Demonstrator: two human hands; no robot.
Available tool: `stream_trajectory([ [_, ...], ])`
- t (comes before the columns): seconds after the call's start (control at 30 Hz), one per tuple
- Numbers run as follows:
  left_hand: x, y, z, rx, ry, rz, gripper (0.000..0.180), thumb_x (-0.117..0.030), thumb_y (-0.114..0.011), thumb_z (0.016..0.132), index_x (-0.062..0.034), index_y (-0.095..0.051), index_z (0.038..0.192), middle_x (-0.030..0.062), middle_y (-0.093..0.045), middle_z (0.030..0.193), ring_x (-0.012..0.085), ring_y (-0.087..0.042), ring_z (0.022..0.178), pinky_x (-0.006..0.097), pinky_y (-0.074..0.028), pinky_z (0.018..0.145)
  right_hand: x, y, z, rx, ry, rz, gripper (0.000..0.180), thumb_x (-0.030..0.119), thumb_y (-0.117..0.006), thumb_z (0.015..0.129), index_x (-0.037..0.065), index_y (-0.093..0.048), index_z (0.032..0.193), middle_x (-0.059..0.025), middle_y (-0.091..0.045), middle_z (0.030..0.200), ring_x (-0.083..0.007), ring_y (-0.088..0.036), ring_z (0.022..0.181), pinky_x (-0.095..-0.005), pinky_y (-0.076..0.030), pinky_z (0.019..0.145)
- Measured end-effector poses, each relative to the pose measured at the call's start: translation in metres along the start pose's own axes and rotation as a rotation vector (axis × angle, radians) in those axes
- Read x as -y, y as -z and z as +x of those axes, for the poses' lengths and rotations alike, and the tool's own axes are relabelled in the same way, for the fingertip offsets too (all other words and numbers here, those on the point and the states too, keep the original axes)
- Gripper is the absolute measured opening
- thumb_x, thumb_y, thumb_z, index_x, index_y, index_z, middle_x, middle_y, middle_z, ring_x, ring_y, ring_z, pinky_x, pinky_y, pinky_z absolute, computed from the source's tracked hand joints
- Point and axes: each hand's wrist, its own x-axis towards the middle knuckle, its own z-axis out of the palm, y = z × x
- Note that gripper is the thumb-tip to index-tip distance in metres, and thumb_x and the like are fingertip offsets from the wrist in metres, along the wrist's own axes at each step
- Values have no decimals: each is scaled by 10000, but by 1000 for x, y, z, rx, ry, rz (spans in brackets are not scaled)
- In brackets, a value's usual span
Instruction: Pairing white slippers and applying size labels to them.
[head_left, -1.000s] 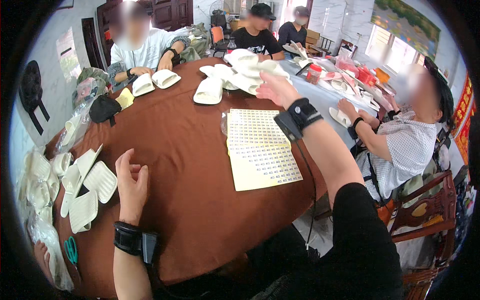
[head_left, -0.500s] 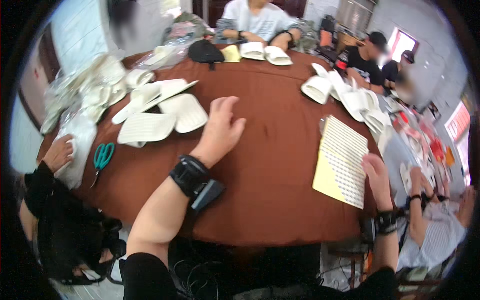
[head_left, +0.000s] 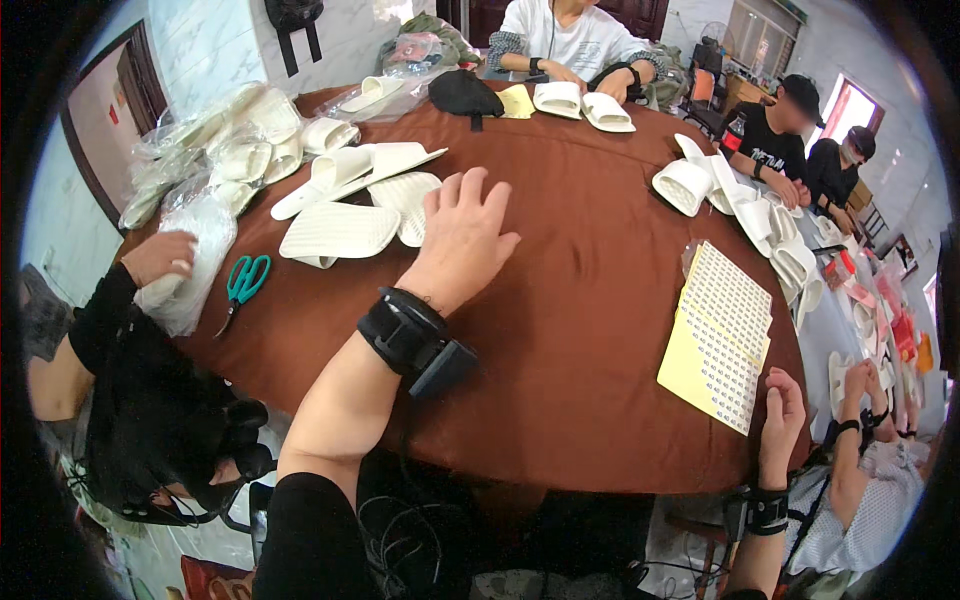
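Observation:
My left hand (head_left: 463, 238) reaches over the brown-covered table with its fingers apart and nothing in them. It hides part of a cream slipper (head_left: 399, 197) lying sole up. Beside that lie another overturned slipper (head_left: 338, 232) and a slipper pair (head_left: 362, 172) set sole to sole. My right hand (head_left: 783, 415) is at the table's right edge, fingers loosely curled, thumb apart, with no object visible in it. Closest to it is a stack of yellow-backed sticker sheets (head_left: 722, 330), just beyond the fingertips. Both wrists wear black straps.
Teal-handled scissors (head_left: 243, 285) lie left, near a co-worker's hand (head_left: 160, 258) on a plastic bag. Bagged slippers (head_left: 230, 150) are heaped behind. A black cap (head_left: 465, 95) and slippers (head_left: 583, 103) are near the person opposite. More slippers (head_left: 740, 200) line the right edge.
My left hand has moved over the overturned slipper, covering part of it. My right hand has drawn back toward me from the sticker sheets' edge. The whole view has shifted.

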Motion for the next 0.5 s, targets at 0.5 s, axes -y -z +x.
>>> stream_trajectory([
  [0.5,82,26,-40,219,2,522,497,-84,-608,836,-199,-501,1307,126,-551,1109,358,-605,897,485,-489,769,2,-4,1,-16,133,-40,132,-44,-514,903,-36,-596,1006,-131,-626,1145,-199,-588,1051,-295,-449,932],
])
